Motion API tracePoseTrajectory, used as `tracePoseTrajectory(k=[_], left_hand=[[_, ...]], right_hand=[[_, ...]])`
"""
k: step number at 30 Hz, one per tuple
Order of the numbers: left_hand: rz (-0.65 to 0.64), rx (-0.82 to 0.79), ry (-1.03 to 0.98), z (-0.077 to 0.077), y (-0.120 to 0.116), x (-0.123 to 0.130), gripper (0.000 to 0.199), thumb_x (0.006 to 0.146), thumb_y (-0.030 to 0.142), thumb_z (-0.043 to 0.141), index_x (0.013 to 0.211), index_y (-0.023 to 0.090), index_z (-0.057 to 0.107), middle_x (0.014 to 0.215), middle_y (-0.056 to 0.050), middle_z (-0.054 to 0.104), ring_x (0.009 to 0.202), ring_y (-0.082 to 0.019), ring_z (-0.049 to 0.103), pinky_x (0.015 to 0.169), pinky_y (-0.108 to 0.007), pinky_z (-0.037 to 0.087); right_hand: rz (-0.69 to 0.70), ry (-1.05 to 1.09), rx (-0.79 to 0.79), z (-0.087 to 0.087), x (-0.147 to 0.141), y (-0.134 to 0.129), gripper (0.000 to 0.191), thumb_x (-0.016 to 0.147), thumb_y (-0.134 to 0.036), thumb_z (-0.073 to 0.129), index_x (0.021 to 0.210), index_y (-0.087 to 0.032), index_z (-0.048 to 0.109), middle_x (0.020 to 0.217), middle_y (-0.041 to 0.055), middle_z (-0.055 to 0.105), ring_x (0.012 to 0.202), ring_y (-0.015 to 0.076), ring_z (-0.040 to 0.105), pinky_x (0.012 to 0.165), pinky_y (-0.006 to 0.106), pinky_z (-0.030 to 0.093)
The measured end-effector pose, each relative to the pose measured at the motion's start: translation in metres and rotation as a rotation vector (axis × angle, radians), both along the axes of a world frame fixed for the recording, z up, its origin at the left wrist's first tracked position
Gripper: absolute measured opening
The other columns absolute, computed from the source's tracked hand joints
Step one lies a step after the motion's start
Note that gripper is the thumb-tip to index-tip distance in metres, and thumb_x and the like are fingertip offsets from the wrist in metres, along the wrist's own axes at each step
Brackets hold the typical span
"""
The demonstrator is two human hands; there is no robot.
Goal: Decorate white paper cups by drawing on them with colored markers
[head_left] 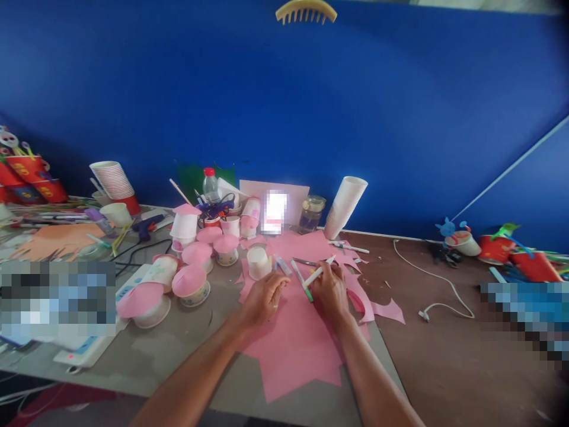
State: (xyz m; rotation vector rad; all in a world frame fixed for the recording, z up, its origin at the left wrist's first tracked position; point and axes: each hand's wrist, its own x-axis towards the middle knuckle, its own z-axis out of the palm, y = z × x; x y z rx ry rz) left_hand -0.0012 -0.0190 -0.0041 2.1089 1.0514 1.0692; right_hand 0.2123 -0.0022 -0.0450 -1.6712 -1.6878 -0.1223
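Pink paper sheets (293, 350) lie in layers on the grey table below both hands. My right hand (329, 290) is closed round a white marker (315, 275), which slants up to the right. Beside it a marker with a green end (302, 281) lies on the paper. My left hand (265, 296) rests to the left with its fingers curled together; whatever they may hold is too small to name. A clear tube (283, 265) is just beyond its fingertips. An upturned white paper cup (258, 263) stands behind my left hand.
Several cups with pink paper cones (189, 280) stand at the left. Behind are a lit phone (274, 212), a glass jar (312, 213) and a leaning stack of white cups (345, 207). A white cable (438, 276) and red cups (495, 249) are at the right.
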Motion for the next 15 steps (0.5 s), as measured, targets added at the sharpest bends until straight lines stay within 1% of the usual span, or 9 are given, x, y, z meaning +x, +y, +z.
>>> tracePoseTrajectory(k=[3, 5, 6, 8, 9, 10, 11, 13, 15], left_hand=[[-0.018, -0.062, 0.003, -0.003, 0.0, 0.001, 0.027, 0.095, 0.025, 0.039, 0.1, 0.02, 0.065, 0.088, -0.005, 0.066, 0.067, -0.014, 0.058, 0.065, -0.026, 0.047], [-0.011, -0.097, -0.026, -0.004, 0.001, 0.002, 0.027, 0.096, 0.027, 0.039, 0.099, 0.02, 0.065, 0.089, -0.005, 0.067, 0.065, -0.013, 0.057, 0.064, -0.025, 0.047], [-0.007, -0.112, -0.045, -0.004, 0.001, 0.002, 0.027, 0.096, 0.028, 0.039, 0.097, 0.02, 0.065, 0.089, -0.005, 0.067, 0.065, -0.013, 0.057, 0.064, -0.025, 0.047], [-0.004, -0.153, -0.092, -0.003, 0.002, 0.003, 0.029, 0.097, 0.032, 0.04, 0.094, 0.02, 0.065, 0.086, -0.005, 0.067, 0.066, -0.013, 0.057, 0.064, -0.025, 0.047], [-0.007, -0.185, -0.12, -0.002, 0.002, 0.005, 0.029, 0.096, 0.035, 0.041, 0.092, 0.019, 0.065, 0.086, -0.005, 0.066, 0.066, -0.013, 0.057, 0.063, -0.025, 0.047], [-0.013, -0.224, -0.153, -0.002, 0.002, 0.006, 0.029, 0.095, 0.037, 0.043, 0.092, 0.019, 0.066, 0.086, -0.005, 0.067, 0.066, -0.013, 0.058, 0.062, -0.025, 0.047], [-0.023, -0.268, -0.187, -0.002, 0.002, 0.007, 0.029, 0.094, 0.039, 0.046, 0.093, 0.019, 0.067, 0.087, -0.006, 0.067, 0.066, -0.013, 0.058, 0.061, -0.025, 0.048], [-0.046, -0.357, -0.26, -0.002, 0.002, 0.01, 0.03, 0.091, 0.042, 0.051, 0.1, 0.019, 0.067, 0.091, -0.006, 0.067, 0.066, -0.013, 0.059, 0.062, -0.026, 0.049], [-0.059, -0.423, -0.343, -0.002, 0.002, 0.011, 0.035, 0.088, 0.043, 0.057, 0.111, 0.018, 0.065, 0.095, -0.007, 0.067, 0.066, -0.013, 0.06, 0.063, -0.027, 0.05]], right_hand=[[-0.015, -0.067, -0.036, 0.0, -0.007, 0.0, 0.035, 0.079, -0.004, 0.046, 0.105, -0.018, 0.065, 0.079, 0.0097, 0.068, 0.103, 0.0302, 0.056, 0.091, 0.042, 0.041], [-0.026, -0.016, -0.04, 0.002, -0.007, 0.001, 0.035, 0.078, -0.004, 0.046, 0.104, -0.018, 0.065, 0.08, 0.0102, 0.068, 0.1, 0.0297, 0.056, 0.092, 0.044, 0.041], [-0.027, 0.062, -0.027, 0.004, -0.006, 0.001, 0.033, 0.078, -0.005, 0.047, 0.103, -0.018, 0.064, 0.084, 0.0106, 0.068, 0.1, 0.0294, 0.056, 0.091, 0.044, 0.041], [0.01, 0.325, 0.016, 0.009, -0.001, 0.001, 0.027, 0.078, -0.011, 0.051, 0.101, -0.019, 0.062, 0.093, 0.0111, 0.068, 0.1, 0.0286, 0.058, 0.089, 0.044, 0.045], [0.053, 0.484, 0.037, 0.013, 0.0, 0.0, 0.024, 0.078, -0.016, 0.054, 0.101, -0.02, 0.061, 0.096, 0.0109, 0.068, 0.1, 0.0277, 0.059, 0.085, 0.042, 0.047], [0.124, 0.643, 0.044, 0.016, 0.0, -0.002, 0.023, 0.078, -0.021, 0.058, 0.101, -0.02, 0.059, 0.098, 0.0101, 0.067, 0.097, 0.0266, 0.061, 0.081, 0.039, 0.05], [0.18, 0.711, 0.039, 0.02, -0.002, -0.004, 0.023, 0.079, -0.026, 0.059, 0.101, -0.021, 0.057, 0.095, 0.0082, 0.067, 0.093, 0.0247, 0.064, 0.077, 0.037, 0.052], [0.26, 0.767, 0.016, 0.027, -0.012, -0.012, 0.023, 0.081, -0.033, 0.062, 0.101, -0.023, 0.056, 0.09, 0.0046, 0.067, 0.084, 0.0208, 0.066, 0.072, 0.034, 0.054], [0.397, 0.885, -0.026, 0.033, -0.027, -0.02, 0.025, 0.08, -0.032, 0.067, 0.101, -0.024, 0.056, 0.092, 0.0035, 0.067, 0.082, 0.0184, 0.066, 0.072, 0.032, 0.055]])
